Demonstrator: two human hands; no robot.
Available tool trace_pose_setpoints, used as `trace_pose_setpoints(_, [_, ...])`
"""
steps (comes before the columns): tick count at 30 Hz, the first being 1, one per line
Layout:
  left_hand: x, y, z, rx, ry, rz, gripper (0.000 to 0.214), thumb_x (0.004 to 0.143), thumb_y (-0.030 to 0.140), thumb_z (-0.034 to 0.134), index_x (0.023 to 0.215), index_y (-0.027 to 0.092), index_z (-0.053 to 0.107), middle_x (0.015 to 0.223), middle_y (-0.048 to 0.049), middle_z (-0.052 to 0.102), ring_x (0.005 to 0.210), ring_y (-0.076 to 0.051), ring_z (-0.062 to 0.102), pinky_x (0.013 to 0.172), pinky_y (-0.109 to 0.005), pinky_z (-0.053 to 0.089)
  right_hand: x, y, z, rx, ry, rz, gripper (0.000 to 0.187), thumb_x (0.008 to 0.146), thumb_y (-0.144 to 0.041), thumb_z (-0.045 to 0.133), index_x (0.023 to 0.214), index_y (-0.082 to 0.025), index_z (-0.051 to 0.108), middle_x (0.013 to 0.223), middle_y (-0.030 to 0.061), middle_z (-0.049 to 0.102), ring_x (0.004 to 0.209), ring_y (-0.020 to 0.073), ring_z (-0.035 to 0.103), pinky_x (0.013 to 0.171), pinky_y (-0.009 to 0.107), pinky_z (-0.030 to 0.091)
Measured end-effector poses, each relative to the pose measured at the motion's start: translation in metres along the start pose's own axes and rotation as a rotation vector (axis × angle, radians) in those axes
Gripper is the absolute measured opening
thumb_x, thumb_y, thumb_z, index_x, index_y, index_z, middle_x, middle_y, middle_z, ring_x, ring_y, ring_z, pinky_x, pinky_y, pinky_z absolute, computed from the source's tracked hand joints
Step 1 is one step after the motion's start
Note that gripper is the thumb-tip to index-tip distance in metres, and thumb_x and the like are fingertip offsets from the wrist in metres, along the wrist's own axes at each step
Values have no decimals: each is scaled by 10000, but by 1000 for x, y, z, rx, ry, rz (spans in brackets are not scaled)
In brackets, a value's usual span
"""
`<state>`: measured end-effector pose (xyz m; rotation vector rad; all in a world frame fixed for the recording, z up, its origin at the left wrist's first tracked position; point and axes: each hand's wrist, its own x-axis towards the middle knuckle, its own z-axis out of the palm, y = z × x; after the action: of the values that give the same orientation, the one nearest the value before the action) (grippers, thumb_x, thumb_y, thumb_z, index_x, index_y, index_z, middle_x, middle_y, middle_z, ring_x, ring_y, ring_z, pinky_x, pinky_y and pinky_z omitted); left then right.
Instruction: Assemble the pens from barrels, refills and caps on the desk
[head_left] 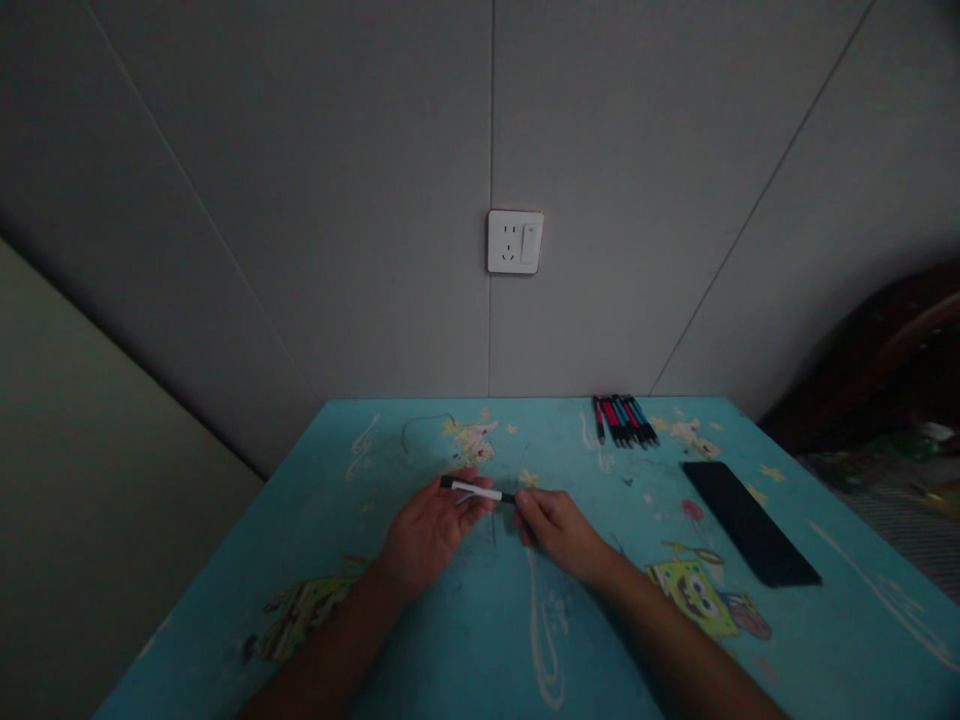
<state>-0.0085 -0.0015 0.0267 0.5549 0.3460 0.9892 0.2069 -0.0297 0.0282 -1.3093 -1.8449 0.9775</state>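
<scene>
A pen (484,491) with a white barrel and black ends is held nearly level above the middle of the table. My right hand (555,530) pinches its black right end between thumb and fingers. Beneath the other end, my left hand (427,530) is turned palm up with its fingers stretched out. The pen's white part and black left end lie across those fingers, near the thumb. Whether the left thumb presses on the pen is too dark to tell.
A row of several red, blue and black pens (624,422) lies at the table's back right. Closer in is a flat dark rectangular pad (750,522). The blue cartoon-printed tabletop (465,650) meets a grey wall with a white socket (515,242).
</scene>
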Motion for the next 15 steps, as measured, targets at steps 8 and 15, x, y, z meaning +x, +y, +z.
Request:
trace_pose_setpoints(8, [12, 5, -10, -104, 283, 144, 290, 921, 269, 474, 969, 69, 678, 1093, -194, 691, 1114, -281, 630, 944, -417, 531, -3, 25, -68, -770, 496, 293, 329, 957, -360, 461, 1199, -167, 574, 938, 120, 684, 865, 233, 651, 757, 313, 435])
trace_pose_setpoints(15, [19, 5, -20, -94, 452, 297, 176, 880, 75, 495, 845, 90, 667, 950, -134, 732, 993, -214, 691, 876, -328, 580, -27, 67, -118, -893, 386, 685, 323, 861, -404, 581, 1069, -162, 636, 984, 169, 688, 942, 316, 658, 766, 392, 462])
